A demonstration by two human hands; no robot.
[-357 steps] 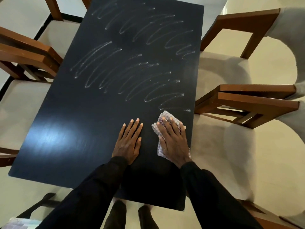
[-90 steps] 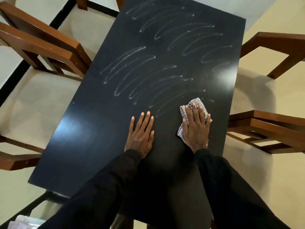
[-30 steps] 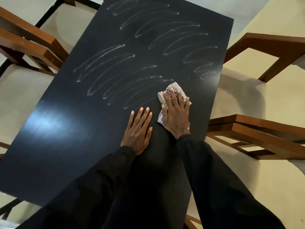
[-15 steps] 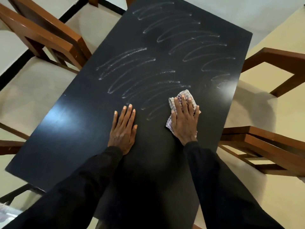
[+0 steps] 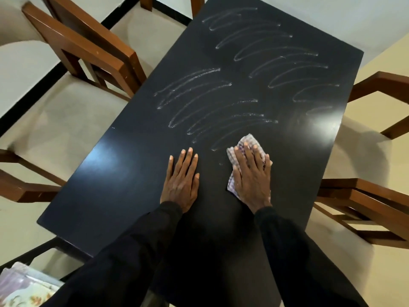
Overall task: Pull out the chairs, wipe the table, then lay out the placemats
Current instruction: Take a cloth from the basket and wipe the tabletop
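Dark, matte and rectangular, our bench (image 5: 132,185) shows pale curved wipe streaks (image 5: 254,63) across its far half, with brown wooden chairs (image 5: 88,52) standing off both long edges. Our right grip (image 5: 251,176) lies flat, fingers straight, pressing a small checked white-and-purple cloth (image 5: 249,141) near the right edge. Our left grip (image 5: 181,182) rests flat and empty just beside it. We judge the cloth soft, light and prone to bunching, so a broad palm over its middle suits it. Below the near-left corner lies a floral sheet (image 5: 24,286), perhaps the placemats.

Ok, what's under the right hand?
A checked cloth lies flat on the dark table. The right hand covers its middle; only the edges show.
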